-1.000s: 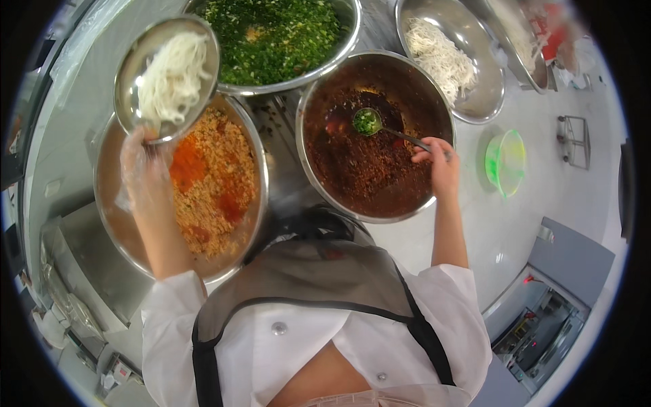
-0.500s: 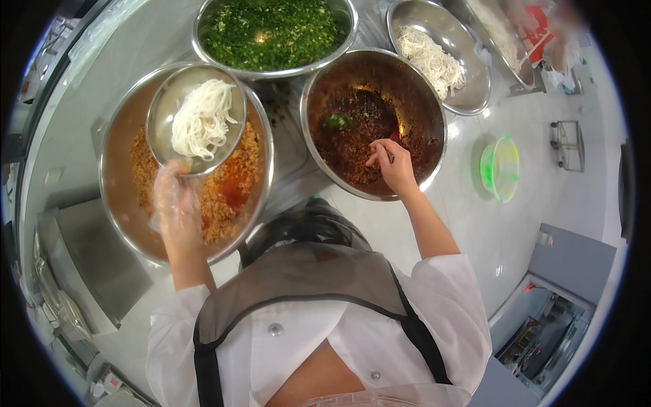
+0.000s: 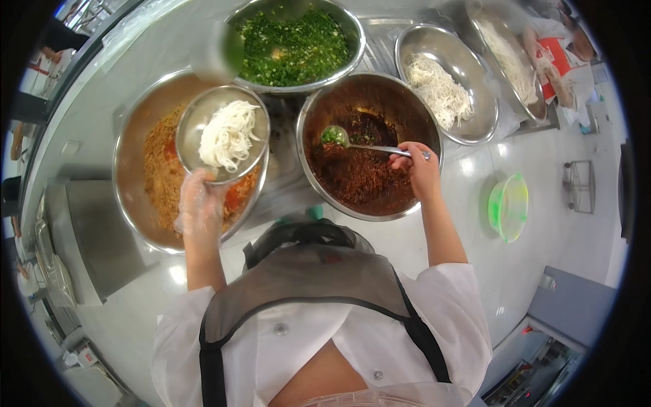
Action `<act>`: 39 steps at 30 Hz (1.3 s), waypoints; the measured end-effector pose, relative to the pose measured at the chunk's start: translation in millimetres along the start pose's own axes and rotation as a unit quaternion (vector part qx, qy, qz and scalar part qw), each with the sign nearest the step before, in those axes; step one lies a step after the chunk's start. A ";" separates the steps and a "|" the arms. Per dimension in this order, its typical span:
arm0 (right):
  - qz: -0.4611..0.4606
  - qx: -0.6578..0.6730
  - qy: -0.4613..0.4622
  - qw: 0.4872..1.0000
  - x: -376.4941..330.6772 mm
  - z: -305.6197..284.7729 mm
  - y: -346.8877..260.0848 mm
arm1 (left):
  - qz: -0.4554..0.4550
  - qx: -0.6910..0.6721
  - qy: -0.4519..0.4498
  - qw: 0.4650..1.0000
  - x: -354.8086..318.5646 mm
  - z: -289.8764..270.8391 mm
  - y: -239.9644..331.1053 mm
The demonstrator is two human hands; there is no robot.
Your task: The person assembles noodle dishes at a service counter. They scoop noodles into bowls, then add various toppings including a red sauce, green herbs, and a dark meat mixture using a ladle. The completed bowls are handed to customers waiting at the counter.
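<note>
- The left hand [image 3: 200, 207], in a clear thin glove, grips the near rim of a small steel bowl [image 3: 192, 129] and holds it up over the big left basin [image 3: 132, 163]. Its fingers are closed on the rim.
- One heap of white noodles [image 3: 227, 136] lies in the small steel bowl, just above the left hand.
- The big left basin holds an orange-red crumbly mix [image 3: 163, 183]; the small bowl covers part of it.
- Behind, a basin of chopped greens [image 3: 291, 44] stands between the two front basins and farther from the person.
- The middle basin [image 3: 313, 169] holds a dark red-brown sauce [image 3: 359, 173].
- A steel spoon [image 3: 366, 144] reaches over that sauce, its cup carrying a bit of chopped green, to the left of the right hand.
- The bare right hand [image 3: 420, 169] pinches the spoon's handle end, fingers closed round it, above the right half of the middle basin.
- Farther right, a bowl of noodles [image 3: 468, 71] and a tray of noodles [image 3: 495, 30] stand well apart from both hands.
- A green plastic tub [image 3: 508, 207] sits alone on the counter [image 3: 583, 244].
- Count: four round steel vessels on the counter, one bowl in hand, one spoon, one tray, one tub.
</note>
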State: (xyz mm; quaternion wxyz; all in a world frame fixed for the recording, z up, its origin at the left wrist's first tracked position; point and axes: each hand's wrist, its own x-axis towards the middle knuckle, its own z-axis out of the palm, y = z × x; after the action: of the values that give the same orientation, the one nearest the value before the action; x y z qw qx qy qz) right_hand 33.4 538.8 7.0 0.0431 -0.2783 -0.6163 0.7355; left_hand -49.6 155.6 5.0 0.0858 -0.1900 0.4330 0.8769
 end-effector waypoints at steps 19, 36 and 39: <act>-0.707 -0.378 -0.273 0.532 -46.4 109.1 -51.6 | -0.033 -0.109 0.016 0.993 -32.0 43.6 -7.9; -0.157 0.008 -0.103 0.982 -2.5 39.1 -45.2 | 0.047 -0.074 0.018 0.996 -13.0 -32.9 -15.3; -0.121 -0.091 -0.025 0.988 1.5 10.2 -11.9 | 0.034 -0.076 0.036 0.996 -8.0 -35.3 -19.8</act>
State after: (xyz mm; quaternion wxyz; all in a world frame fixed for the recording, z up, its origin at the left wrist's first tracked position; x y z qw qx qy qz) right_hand 24.1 533.2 18.4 0.0905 -0.1858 -0.7103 0.6729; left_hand -26.9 139.8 -25.7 0.0250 -0.2127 0.3744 0.9022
